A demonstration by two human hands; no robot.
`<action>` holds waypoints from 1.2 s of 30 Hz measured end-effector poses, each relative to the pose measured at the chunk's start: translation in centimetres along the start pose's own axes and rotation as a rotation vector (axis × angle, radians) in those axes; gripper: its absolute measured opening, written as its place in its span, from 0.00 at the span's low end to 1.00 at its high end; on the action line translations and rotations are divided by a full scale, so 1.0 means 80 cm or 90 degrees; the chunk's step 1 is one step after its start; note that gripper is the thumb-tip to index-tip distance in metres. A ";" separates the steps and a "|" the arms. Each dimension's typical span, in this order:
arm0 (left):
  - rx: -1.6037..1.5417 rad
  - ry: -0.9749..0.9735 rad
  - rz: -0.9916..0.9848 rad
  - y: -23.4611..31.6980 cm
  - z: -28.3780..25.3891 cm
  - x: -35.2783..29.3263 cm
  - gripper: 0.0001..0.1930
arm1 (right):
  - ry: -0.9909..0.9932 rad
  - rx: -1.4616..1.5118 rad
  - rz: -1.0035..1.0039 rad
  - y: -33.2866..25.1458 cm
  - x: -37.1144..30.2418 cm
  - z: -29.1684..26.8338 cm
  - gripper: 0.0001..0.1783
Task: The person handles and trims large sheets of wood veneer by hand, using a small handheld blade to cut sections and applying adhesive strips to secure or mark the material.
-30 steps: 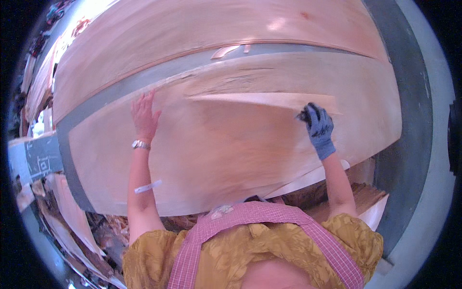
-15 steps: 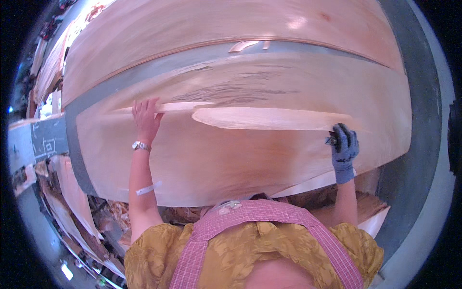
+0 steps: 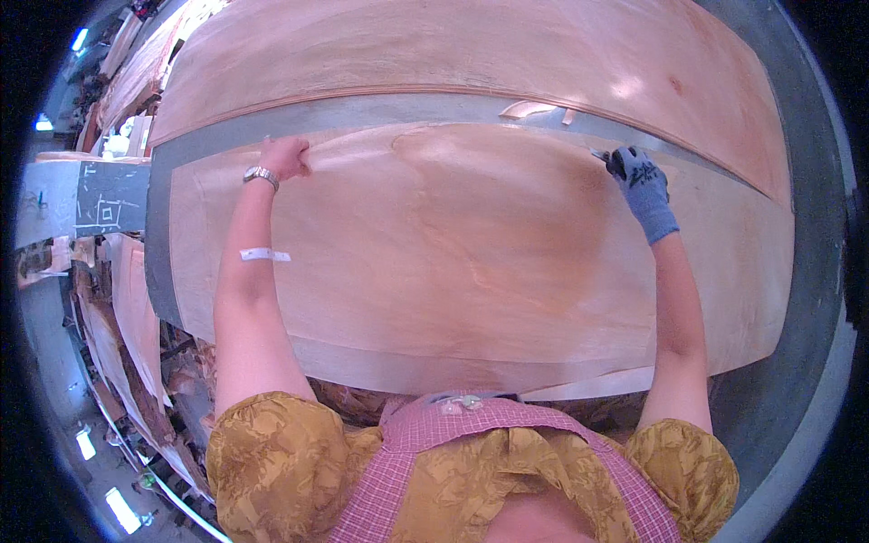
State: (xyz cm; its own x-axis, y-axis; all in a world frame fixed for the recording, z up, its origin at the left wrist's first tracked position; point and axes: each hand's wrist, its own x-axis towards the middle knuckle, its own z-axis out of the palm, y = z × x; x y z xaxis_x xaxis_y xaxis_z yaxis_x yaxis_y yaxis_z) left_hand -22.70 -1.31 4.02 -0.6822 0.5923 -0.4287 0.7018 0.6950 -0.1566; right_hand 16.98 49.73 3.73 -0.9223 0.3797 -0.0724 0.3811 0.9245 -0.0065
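A broad, thin sheet of wood veneer [image 3: 489,262], pale pink-brown with a darker stain, lies spread before me. My bare left hand [image 3: 287,157], with a watch on the wrist, is closed on the sheet's far edge at the left. At the far edge on the right is my gloved right hand [image 3: 641,179], its fingers wrapped around a small dark tool with a pale, blade-like tip [image 3: 598,156]; it looks like a utility knife. The tip points left, close to the veneer's far edge. The tool's handle is mostly hidden by the glove.
Beyond a grey strip of table [image 3: 362,114] lies another large veneer sheet [image 3: 434,45]. Small veneer scraps [image 3: 528,109] rest near its edge. A grey ledge with chalk marks [image 3: 110,204] juts out at left. Veneer offcuts [image 3: 136,299] are piled below it.
Both hands have moved away from me to the far edge. The veneer's raised fold at mid-sheet is gone, and the sheet now reaches farther out, covering the dark-streaked surface.
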 end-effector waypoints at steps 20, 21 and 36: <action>-0.105 0.041 -0.128 -0.021 -0.015 0.024 0.37 | -0.023 -0.081 0.124 -0.105 -0.098 0.054 0.33; -0.089 0.099 -0.151 -0.007 -0.010 0.021 0.41 | -0.015 -0.079 0.127 -0.103 -0.103 0.057 0.32; -0.181 0.202 -0.336 0.077 0.109 -0.045 0.45 | -0.030 -0.055 0.214 -0.102 -0.105 0.075 0.33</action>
State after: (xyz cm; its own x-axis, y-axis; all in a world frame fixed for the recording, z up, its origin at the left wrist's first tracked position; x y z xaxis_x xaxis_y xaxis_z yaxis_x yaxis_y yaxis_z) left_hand -14.13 -2.69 -3.12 -0.9763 0.2050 -0.0696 0.2065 0.9783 -0.0148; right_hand 22.00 38.81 -1.60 -0.7416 0.6631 -0.1016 0.6542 0.7484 0.1090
